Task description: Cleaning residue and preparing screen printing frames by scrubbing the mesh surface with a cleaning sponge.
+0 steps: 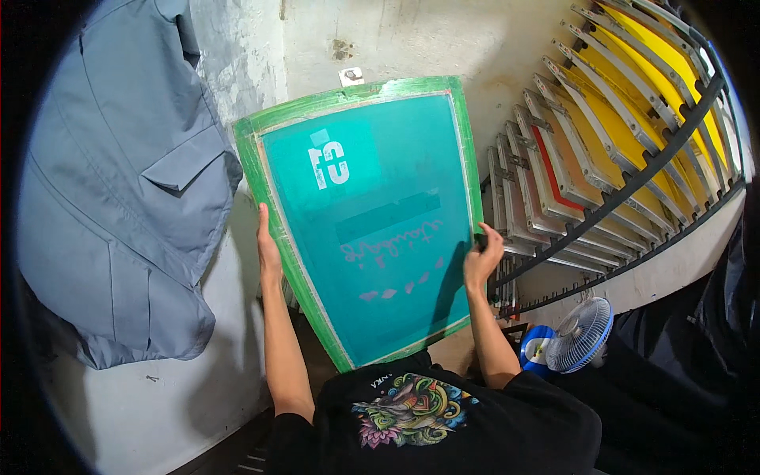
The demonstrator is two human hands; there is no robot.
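One screen-printing frame (368,214), teal mesh inside a green-taped border, is held upright in front of the person's chest, tilted slightly and close to the pale wall (443,39). The left hand (267,241) grips its left edge, fingers wrapped behind; the right hand (481,255) clasps the right edge, fingers curled over the rim. To the right, a rack (633,182) holds about ten more screens. One blue fan (579,334) stands below it. One grey jacket (119,198) hangs at left.
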